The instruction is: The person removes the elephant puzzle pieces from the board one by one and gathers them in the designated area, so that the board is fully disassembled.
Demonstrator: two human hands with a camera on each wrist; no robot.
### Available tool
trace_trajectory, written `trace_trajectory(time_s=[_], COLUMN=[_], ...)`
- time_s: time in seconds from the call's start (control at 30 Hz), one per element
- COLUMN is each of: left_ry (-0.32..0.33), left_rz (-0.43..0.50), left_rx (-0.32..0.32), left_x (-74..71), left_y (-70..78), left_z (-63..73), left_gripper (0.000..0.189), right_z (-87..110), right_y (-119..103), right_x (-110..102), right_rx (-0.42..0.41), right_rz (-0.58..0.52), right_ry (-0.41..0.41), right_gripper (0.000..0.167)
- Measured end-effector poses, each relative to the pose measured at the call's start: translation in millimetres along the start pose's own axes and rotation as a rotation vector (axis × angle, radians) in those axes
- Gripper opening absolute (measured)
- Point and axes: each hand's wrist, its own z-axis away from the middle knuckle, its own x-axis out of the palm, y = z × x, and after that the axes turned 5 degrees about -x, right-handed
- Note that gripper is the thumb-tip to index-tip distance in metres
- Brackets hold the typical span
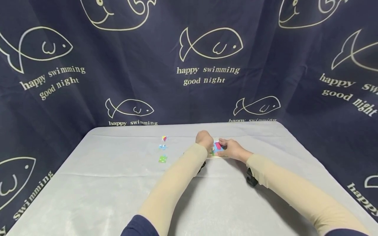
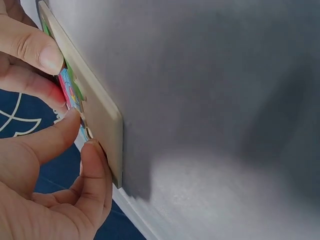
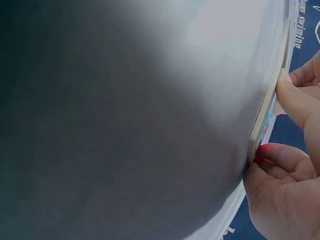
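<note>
A thin wooden puzzle board (image 2: pixel 95 95) with coloured jigsaw pieces on it lies under both hands. My left hand (image 1: pixel 205 140) is at the board's left part. Its thumb and index fingertip pinch a small puzzle piece (image 2: pixel 83 132), mostly hidden, bluish where it shows. From the right, my right hand (image 1: pixel 236 150) grips the board, its thumb along the near side and its other fingers curled at the right edge (image 3: pixel 255 150). Between its thumb and index finger shows a blue and pink picture area (image 1: pixel 218 146).
Left of the board, loose puzzle pieces lie in a column on the pale tablecloth (image 1: pixel 103 183): a yellow and red one (image 1: pixel 164 138), a blue one (image 1: pixel 163 147) and a green one with light dots (image 1: pixel 162 159). A dark blue fish-print curtain (image 1: pixel 165 91) hangs behind the table.
</note>
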Motion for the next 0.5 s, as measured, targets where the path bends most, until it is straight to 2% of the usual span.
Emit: trace_trajectory(time_s=[0.2, 0.5], left_ry=[0.001, -0.026], left_rz=[0.005, 0.048], left_rx=[0.025, 0.027], left_x=[-3.7, -7.0], left_y=[-0.9, -2.1], left_z=[1.4, 6.2], left_gripper=[0.030, 0.030], right_z=[-0.9, -0.1], right_y=[-1.1, -0.5], right_x=[-2.7, -1.4], right_rx=[0.014, 0.004], right_rz=[-0.007, 0.003], right_ry=[-0.006, -0.012], right_gripper=[0.073, 0.073])
